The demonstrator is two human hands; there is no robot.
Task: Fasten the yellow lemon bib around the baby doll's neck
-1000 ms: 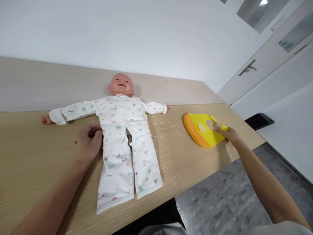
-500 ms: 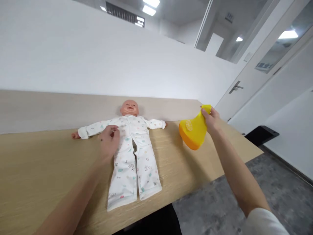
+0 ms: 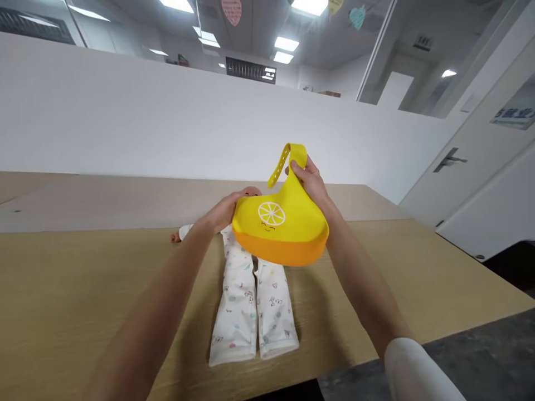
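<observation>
A yellow silicone bib (image 3: 288,209) with an orange catch pocket and a lemon-slice print is held up over the doll. My right hand (image 3: 310,179) is closed on its upper right neck part; the strap, with a row of holes, loops over and hangs free to the left. At the bib's left upper edge my left hand (image 3: 225,211) grips it, some fingers hidden behind. Beneath lies a baby doll (image 3: 238,256) on its back in white patterned clothes. The bib and my left hand cover most of its head and chest; one small doll hand (image 3: 175,238) shows.
The wooden table (image 3: 104,278) runs the width of the view, its front edge at lower right. Behind it stands a white wall (image 3: 167,128) with glass above. To the right is a door with a metal handle (image 3: 451,160).
My right hand has brought the bib leftward, over the doll. My left hand has risen from the doll's torso to the bib's left edge. The view has shifted, showing more ceiling.
</observation>
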